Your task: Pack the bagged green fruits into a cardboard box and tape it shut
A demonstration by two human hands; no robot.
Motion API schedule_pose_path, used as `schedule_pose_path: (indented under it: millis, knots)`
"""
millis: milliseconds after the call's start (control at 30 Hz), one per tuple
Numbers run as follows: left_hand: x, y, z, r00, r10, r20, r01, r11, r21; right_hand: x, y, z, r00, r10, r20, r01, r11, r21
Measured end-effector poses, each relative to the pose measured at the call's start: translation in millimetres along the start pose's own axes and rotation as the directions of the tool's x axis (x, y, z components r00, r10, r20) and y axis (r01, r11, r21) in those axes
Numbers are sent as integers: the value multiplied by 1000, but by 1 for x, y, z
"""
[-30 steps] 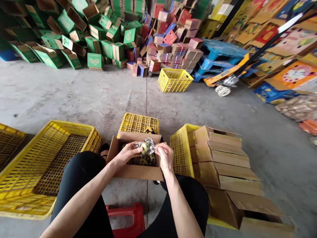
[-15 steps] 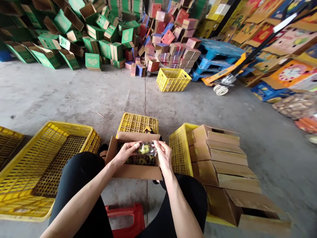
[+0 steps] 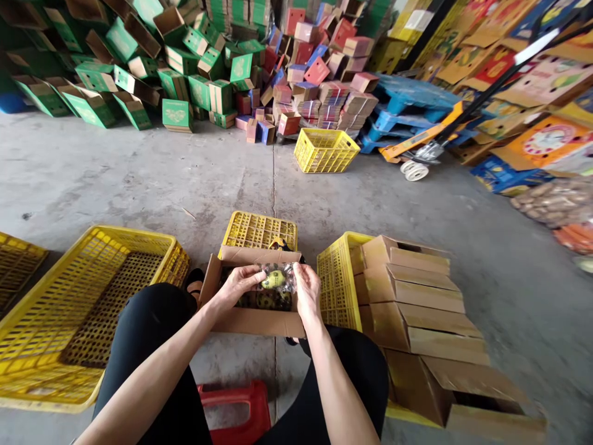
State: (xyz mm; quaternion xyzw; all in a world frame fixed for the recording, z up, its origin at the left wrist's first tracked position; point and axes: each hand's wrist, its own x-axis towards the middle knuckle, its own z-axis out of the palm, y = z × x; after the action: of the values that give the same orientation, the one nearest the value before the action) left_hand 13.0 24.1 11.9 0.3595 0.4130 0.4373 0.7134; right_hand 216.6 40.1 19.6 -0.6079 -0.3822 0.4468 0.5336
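Observation:
Between my two hands is a small clear plastic bag (image 3: pixel 290 272) with a yellow-green fruit (image 3: pixel 274 279) showing dark spots; its exact kind is hard to make out. My left hand (image 3: pixel 239 284) pinches the bag's left end, and my right hand (image 3: pixel 307 289) pinches the right end. Both are just above an open cardboard box (image 3: pixel 259 322). Inside that box lie several similar green fruits (image 3: pixel 265 300) in dark-patterned wrapping, partly hidden by my hands and the bag. The box seems to rest on or against an upturned yellow crate (image 3: pixel 259 228).
A large yellow crate (image 3: pixel 78 395) stands to my left. On my right, another yellow crate (image 3: pixel 336 281) holds a row of cardboard boxes (image 3: pixel 435 281). Below me is a red plastic stool (image 3: pixel 259 408). Farther off are a yellow crate (image 3: pixel 324 151), heaped green boxes (image 3: pixel 176 114) and a pallet jack (image 3: pixel 421 142).
The bag is spread a little wider between my hands, and the fruit in it has turned to show more of its yellow-green side. The view has shifted slightly.

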Motion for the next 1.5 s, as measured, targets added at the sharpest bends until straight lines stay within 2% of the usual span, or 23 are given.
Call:
schedule_pose_path:
  millis: [100,233,300,367,467,533,600,667,733,867,933,1033,1167,1333,1500]
  knots:
    - [-1,-1,-4,1000,10,-18,-10,1000,-16,-1,-6,-1,992,97,85,-103,993,60]
    - [1,-4,-9,994,67,-92,-68,998,-8,-6,-17,-4,943,220,251,-243,968,65]
    - [3,-6,-11,992,65,-111,-69,997,-32,-7,-21,-5,928,239,286,-265,963,56]
    - [5,-6,-11,989,40,-146,-53,994,-91,-7,-22,-6,934,230,273,-255,965,60]
    - [6,-5,-11,973,-103,-207,63,979,-193,-7,-25,-7,950,181,254,-201,978,56]
    - [7,-4,-12,954,-236,-184,193,955,-224,-7,-29,-8,949,124,289,-133,991,10]
    - [6,-3,-14,941,-307,-139,274,937,-216,-9,-34,-8,931,66,358,-54,998,-44]
    - [5,-4,-16,953,-283,-110,259,947,-189,-11,-38,-7,907,17,420,8,998,-59]
    - [4,-6,-17,970,-215,-117,194,967,-166,-12,-39,-7,889,-19,457,48,997,-52]
    - [4,-7,-16,979,-121,-165,93,981,-171,-8,-31,-9,898,-36,438,62,997,-45]
    - [4,-5,-14,982,-81,-173,50,983,-177,-4,-25,-10,916,0,401,-5,1000,12]
    - [2,-1,-11,984,-18,-178,-8,990,-141,-1,-17,-10,938,127,321,-171,979,111]
    - [1,1,-9,989,56,-134,-67,995,-79,-3,-11,-11,929,256,267,-276,960,40]
    - [3,0,-8,996,77,-43,-79,994,-70,-4,-7,-10,941,194,278,-207,978,18]
    - [-1,3,-6,998,43,-51,-45,998,-40,-2,-7,-10,951,137,278,-146,989,13]
